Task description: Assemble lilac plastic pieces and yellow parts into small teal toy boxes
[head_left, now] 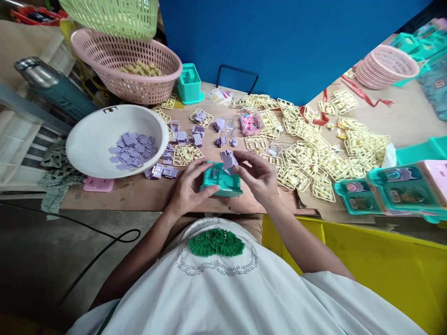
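At the table's front edge my left hand [191, 185] is closed around a teal plastic box [226, 186], its thumb along the near side and fingers at the far left. Between the thumb and fingers of my right hand [257, 174] is a small purple plastic piece [228, 161], held tilted just over the box's right part. Whether the piece touches the box I cannot tell. Left of the box lie several purple plastic parts [161, 171] and a cream part frame [187, 154]. More purple pieces [219, 124] are scattered behind it.
A white bowl [84, 139] of purple pieces stands left, below a pink basket [132, 86]. Cream part frames [307, 144] pile up on the right, beside teal boxes [401, 186]. A clear tub of pink pieces [251, 122] sits before a blue panel [272, 46].
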Motion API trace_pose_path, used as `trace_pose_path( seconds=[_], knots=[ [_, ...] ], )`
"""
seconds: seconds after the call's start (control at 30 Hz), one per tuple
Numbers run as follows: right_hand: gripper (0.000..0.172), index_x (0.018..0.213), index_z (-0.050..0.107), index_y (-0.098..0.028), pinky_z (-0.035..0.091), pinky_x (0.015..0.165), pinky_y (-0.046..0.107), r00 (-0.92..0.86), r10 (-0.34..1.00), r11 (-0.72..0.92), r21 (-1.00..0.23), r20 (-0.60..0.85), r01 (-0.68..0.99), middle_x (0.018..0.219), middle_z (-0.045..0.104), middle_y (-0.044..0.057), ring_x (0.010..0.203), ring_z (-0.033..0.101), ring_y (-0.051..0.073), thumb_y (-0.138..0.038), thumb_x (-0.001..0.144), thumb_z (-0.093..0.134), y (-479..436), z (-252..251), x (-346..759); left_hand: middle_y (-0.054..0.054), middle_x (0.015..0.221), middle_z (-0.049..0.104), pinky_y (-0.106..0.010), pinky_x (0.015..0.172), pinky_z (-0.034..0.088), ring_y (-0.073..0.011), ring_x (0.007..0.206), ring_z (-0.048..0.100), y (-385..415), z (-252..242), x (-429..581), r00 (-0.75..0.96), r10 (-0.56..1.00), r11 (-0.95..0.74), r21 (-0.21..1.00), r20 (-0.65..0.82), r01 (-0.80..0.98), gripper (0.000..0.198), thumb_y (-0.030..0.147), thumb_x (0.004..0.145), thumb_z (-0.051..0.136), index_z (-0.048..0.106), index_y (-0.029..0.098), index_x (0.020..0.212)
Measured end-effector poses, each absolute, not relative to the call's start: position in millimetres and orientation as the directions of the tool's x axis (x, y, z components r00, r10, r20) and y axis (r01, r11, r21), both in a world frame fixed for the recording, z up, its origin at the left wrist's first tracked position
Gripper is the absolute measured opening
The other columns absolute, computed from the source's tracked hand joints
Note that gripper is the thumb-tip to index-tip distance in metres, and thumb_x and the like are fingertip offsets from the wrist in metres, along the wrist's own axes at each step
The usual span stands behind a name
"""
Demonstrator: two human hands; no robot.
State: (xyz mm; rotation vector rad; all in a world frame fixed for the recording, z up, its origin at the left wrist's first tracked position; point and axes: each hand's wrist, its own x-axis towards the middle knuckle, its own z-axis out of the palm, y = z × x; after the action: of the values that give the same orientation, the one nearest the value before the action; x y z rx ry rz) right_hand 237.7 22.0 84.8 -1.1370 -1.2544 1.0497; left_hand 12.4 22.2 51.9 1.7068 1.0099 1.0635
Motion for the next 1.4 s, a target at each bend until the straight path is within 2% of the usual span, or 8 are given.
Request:
trace_pose_path(
  seconds=[0.17, 0.3, 0.37, 0.6, 0.77, 0.9, 1.13, 1.4],
  knots=[
    [0.042, 0.115, 0.083, -0.03, 0.068, 0.101, 0.046, 0.102, 0.989, 0.115, -0.993, 0.111, -0.037, 0.118, 0.08, 0.007, 0.111, 0.077, 0.026, -0.055, 0.083, 0.091, 20.4, 78.9, 233.0, -0.016, 0.152, 0.061, -0.047, 0.124, 0.052, -0.0311, 0.147, 0.06, 40.4, 72.3, 3.7, 0.416, 0.895, -0.244, 0.958, 0.162, 0.15, 0.046, 0.05, 0.095, 0.077, 0.077, 0.024, 0.133],
    [0.037, 0.121, 0.083, -0.031, 0.066, 0.1, 0.044, 0.018, 0.967, 0.25, -0.962, 0.253, 0.112, 0.118, 0.079, 0.009, 0.109, 0.075, 0.025, -0.052, 0.091, 0.084, 18.1, 88.6, 231.0, -0.015, 0.16, 0.058, -0.044, 0.122, 0.054, -0.0322, 0.149, 0.06, 37.5, 62.0, -0.1, 0.438, 0.894, -0.15, 0.985, 0.097, 0.087, 0.095, 0.049, 0.077, 0.095, 0.054, 0.029, 0.159],
    [0.031, 0.122, 0.084, -0.031, 0.064, 0.097, 0.045, -0.073, 0.935, 0.353, -0.9, 0.346, 0.254, 0.116, 0.08, 0.009, 0.107, 0.073, 0.026, -0.048, 0.096, 0.079, 17.8, 93.5, 229.9, -0.016, 0.16, 0.058, -0.044, 0.122, 0.055, -0.0326, 0.149, 0.06, 32.7, 50.5, 1.3, 0.396, 0.915, -0.13, 0.986, 0.08, 0.102, 0.105, 0.045, 0.073, 0.098, 0.047, 0.029, 0.163],
    [0.023, 0.116, 0.087, -0.033, 0.062, 0.093, 0.049, -0.19, 0.887, 0.462, -0.806, 0.421, 0.369, 0.11, 0.081, 0.009, 0.1, 0.072, 0.027, -0.041, 0.097, 0.076, 22.5, 93.1, 228.4, -0.016, 0.157, 0.06, -0.047, 0.123, 0.054, -0.0318, 0.148, 0.06, 25.7, 30.2, 6.9, 0.319, 0.944, -0.124, 0.986, 0.084, 0.109, 0.092, 0.04, 0.074, 0.098, 0.056, 0.026, 0.155],
    [0.025, 0.114, 0.087, -0.034, 0.063, 0.099, 0.048, 0.069, 0.954, 0.281, -0.95, 0.292, 0.139, 0.11, 0.08, 0.007, 0.105, 0.074, 0.026, -0.049, 0.093, 0.082, 24.9, 90.0, 233.5, -0.015, 0.157, 0.059, -0.041, 0.121, 0.054, -0.0284, 0.147, 0.061, 37.4, 50.2, -2.1, 0.378, 0.918, -0.133, 0.991, 0.115, 0.02, 0.058, 0.043, 0.093, 0.081, 0.067, 0.025, 0.146],
    [0.03, 0.111, 0.087, -0.033, 0.064, 0.097, 0.046, 0.113, 0.968, 0.222, -0.974, 0.225, 0.036, 0.108, 0.08, 0.006, 0.104, 0.074, 0.026, -0.055, 0.09, 0.085, 23.1, 84.1, 227.1, -0.011, 0.138, 0.069, -0.039, 0.113, 0.057, -0.0265, 0.134, 0.067, 56.5, 75.4, -2.6, 0.473, 0.868, -0.276, 0.938, 0.149, 0.211, 0.033, 0.031, 0.09, 0.083, 0.082, 0.026, 0.123],
    [0.028, 0.116, 0.086, -0.033, 0.062, 0.099, 0.041, 0.146, 0.95, 0.267, -0.961, 0.275, 0.072, 0.116, 0.081, 0.005, 0.108, 0.074, 0.023, -0.05, 0.094, 0.081, 17.5, 76.8, 213.5, -0.007, 0.11, 0.077, -0.035, 0.094, 0.059, -0.0234, 0.106, 0.073, 67.3, 88.5, 8.9, 0.488, 0.856, -0.371, 0.862, 0.173, 0.346, 0.018, 0.023, 0.083, 0.089, 0.087, 0.023, 0.102],
    [0.025, 0.119, 0.085, -0.03, 0.062, 0.096, 0.038, 0.165, 0.935, 0.303, -0.948, 0.315, 0.095, 0.115, 0.08, 0.006, 0.106, 0.073, 0.022, -0.041, 0.097, 0.079, 17.3, 72.7, 212.1, -0.007, 0.11, 0.077, -0.035, 0.097, 0.058, -0.0235, 0.107, 0.073, 60.0, 85.7, 11.1, 0.431, 0.888, -0.334, 0.866, 0.158, 0.371, 0.022, 0.023, 0.083, 0.09, 0.087, 0.021, 0.104]
  ],
)
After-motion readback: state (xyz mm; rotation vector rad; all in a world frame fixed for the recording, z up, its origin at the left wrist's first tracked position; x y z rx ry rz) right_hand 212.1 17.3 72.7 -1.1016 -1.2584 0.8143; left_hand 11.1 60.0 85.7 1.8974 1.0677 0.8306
